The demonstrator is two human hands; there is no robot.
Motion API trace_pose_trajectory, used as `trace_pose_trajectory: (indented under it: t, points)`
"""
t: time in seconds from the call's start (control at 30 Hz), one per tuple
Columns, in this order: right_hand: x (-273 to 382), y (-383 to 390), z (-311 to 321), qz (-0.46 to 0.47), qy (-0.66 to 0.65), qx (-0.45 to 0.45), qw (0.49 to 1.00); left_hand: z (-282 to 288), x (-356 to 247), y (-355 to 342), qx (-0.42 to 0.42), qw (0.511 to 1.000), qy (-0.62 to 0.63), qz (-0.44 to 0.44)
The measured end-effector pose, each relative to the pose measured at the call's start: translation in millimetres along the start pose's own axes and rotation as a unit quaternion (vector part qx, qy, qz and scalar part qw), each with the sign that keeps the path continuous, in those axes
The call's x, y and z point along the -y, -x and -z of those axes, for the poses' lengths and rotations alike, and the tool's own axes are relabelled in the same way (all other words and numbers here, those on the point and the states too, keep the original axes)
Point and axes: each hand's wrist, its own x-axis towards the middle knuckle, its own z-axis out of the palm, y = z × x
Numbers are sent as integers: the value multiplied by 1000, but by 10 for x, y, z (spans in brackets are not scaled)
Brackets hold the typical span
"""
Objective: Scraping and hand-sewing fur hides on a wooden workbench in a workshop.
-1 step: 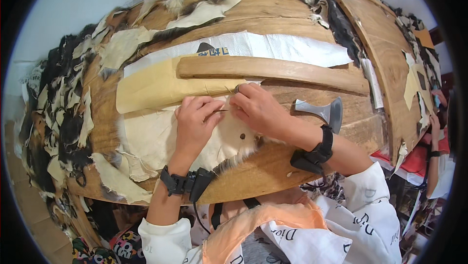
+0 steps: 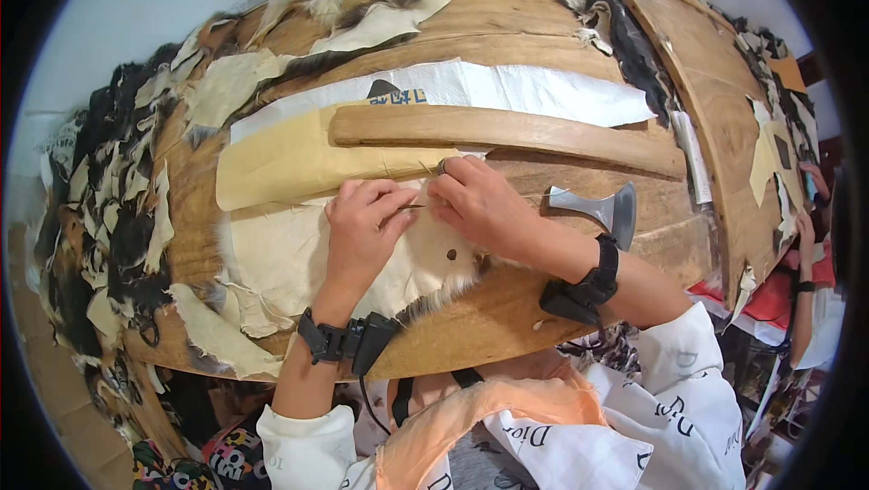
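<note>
A pale hide [image 2: 290,250] with a fur edge lies flesh side up on the wooden table, under both hands. My left hand [image 2: 362,214] is closed in a pinch over it; a thin dark, needle-like piece [image 2: 412,207] sticks out from its fingertips. Close beside it, my right hand [image 2: 480,196] is closed too, with a metal ring-like thimble [image 2: 441,166] on a finger. What its fingertips hold is hidden. A fine thread [image 2: 529,194] runs from near the right hand toward a grey, broad-edged blade [image 2: 597,208]. A dark hole [image 2: 452,255] shows in the hide.
Beyond my hands lie yellow paper [image 2: 272,160], a long wooden bar [image 2: 507,131] and a white sheet [image 2: 552,94]. Fur scraps [image 2: 118,209] heap at the left. A raised wooden board [image 2: 674,74] and another person's hand [image 2: 804,229] are at the right.
</note>
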Motion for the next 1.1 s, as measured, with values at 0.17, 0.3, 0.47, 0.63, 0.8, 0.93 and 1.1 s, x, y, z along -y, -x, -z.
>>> trace_pose_trajectory:
  t: [0.17, 0.3, 0.47, 0.63, 0.8, 0.93, 1.1]
  points:
    - [5, 6, -28, -12, -3, 7, 1000, 22, 11, -23, 5, 1000, 19, 4]
    - [36, -19, -19, -21, 17, 2, 1000, 47, -23, -63, -1, 1000, 23, -11]
    - [-25, -8, -17, 33, 64, 31, 997, -4, 46, -61, -29, 999, 12, -28]
    - [-35, -45, 13, 48, 60, 17, 997, -27, 59, -58, -43, 999, 6, -28]
    - [7, -188, 129, -43, -109, -26, 993, -58, 95, -26, -39, 999, -13, -2]
    - [-79, -290, 208, -34, -110, 28, 993, -87, 122, -24, -42, 999, -8, 25]
    - [-137, -218, 144, -25, -9, 61, 998, -54, 65, -43, -28, 998, 6, 48]
